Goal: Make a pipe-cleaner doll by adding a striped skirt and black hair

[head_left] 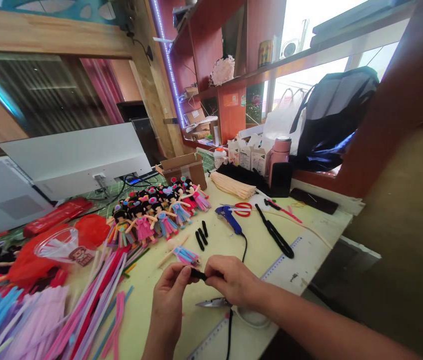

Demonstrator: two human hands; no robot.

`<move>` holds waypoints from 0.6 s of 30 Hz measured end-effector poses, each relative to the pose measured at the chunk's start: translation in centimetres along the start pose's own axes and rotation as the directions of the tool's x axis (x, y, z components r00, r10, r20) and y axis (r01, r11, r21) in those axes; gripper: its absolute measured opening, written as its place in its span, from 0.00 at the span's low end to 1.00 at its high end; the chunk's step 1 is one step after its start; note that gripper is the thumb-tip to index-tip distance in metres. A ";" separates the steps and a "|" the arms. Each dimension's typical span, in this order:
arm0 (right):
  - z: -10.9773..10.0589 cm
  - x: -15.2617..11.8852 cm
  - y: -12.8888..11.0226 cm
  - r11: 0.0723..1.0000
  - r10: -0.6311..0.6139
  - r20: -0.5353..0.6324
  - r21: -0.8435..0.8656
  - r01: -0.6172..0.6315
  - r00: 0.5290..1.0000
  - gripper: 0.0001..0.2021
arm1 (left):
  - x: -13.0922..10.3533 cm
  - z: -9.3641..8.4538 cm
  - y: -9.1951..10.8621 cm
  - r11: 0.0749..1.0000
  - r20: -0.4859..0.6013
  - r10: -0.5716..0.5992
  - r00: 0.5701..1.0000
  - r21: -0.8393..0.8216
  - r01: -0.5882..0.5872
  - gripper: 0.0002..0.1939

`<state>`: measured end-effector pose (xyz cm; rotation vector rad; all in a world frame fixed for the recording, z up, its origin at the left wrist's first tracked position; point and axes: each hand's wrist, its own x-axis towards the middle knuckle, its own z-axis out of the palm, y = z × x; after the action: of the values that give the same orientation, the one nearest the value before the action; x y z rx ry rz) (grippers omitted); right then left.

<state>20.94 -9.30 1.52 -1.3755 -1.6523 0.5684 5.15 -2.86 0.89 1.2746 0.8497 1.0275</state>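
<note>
Between my two hands is a short black pipe cleaner piece (198,274). My left hand (172,295) pinches its left end between thumb and fingers, and my right hand (230,280) grips the right end. Just beyond them lies a doll without hair (186,255), in a blue and pink skirt. Several short black pieces (201,236) rest beside it. Under my right hand are scissors (213,302), their blades pointing left and their handle partly hidden. A blue glue gun (228,219) lies farther back, its cord running toward me.
Finished dolls (159,210) crowd the table's far side. Coloured pipe cleaners (95,295) spread at left, near a plastic cup (59,245). Red-handled scissors (243,209), a black pipe cleaner bundle (274,232), a ruler (282,257) and a cream bundle (233,185) lie right and back. A monitor (78,157) stands behind.
</note>
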 end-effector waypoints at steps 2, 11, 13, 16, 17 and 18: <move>-0.1 -0.1 0.0 1.000 0.010 -0.001 -0.002 -0.010 1.000 0.08 | -0.1 0.1 0.1 1.000 0.005 0.019 1.000 0.013 -0.019 0.16; -3.1 -2.5 -0.2 0.992 0.045 0.087 -0.123 -0.035 0.995 0.05 | -0.5 0.7 0.9 0.996 -0.018 -0.075 0.997 -0.055 0.074 0.20; -5.8 -3.6 1.1 0.984 0.088 0.083 -0.164 -0.073 0.993 0.03 | -0.3 0.6 1.1 0.989 -0.049 -0.118 0.992 -0.096 0.113 0.23; -11.3 -4.2 4.7 0.926 0.222 -0.114 -0.288 -0.246 0.968 0.03 | 0.1 0.3 1.2 0.978 -0.104 -0.168 0.980 -0.141 0.153 0.26; -13.2 -3.9 6.1 0.882 0.262 -0.201 -0.347 -0.319 0.944 0.04 | 0.2 0.2 1.2 0.974 -0.122 -0.184 0.975 -0.154 0.164 0.26; -15.0 -3.5 7.5 0.824 0.302 -0.282 -0.403 -0.399 0.910 0.05 | 0.4 0.1 1.2 0.971 -0.134 -0.198 0.971 -0.164 0.175 0.26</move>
<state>37.55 -13.26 1.94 -2.0414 -1.4136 0.2293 5.19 -2.55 2.11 0.9786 0.9682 1.0240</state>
